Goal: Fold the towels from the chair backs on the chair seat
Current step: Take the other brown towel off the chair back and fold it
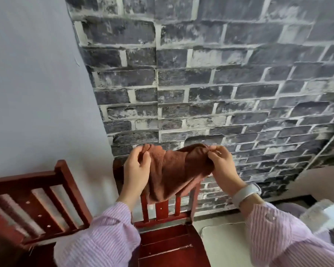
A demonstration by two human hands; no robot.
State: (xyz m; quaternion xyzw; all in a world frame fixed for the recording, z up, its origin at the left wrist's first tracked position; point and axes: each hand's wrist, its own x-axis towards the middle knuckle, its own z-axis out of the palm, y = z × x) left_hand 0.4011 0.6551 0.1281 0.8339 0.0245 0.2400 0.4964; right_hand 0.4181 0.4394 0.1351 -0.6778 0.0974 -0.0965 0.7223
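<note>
the left hand (136, 166) and the right hand (221, 164) each pinch an upper corner of one brown towel (174, 170), fingers curled tight on the cloth, holding it up in front of the top rail of the middle chair (162, 214). its lower part sags against the chair back; whether it is clear of the rail is hard to tell. judging by this, the task is at an early step: the towel is taken up but no fold is made, and the seat (172, 245) near its front edge carries nothing folded. counted: one towel, two chairs, the second chair (37, 205) standing to the left, its back bare of towels. a pale watch (246, 193) sits on the right wrist.
</note>
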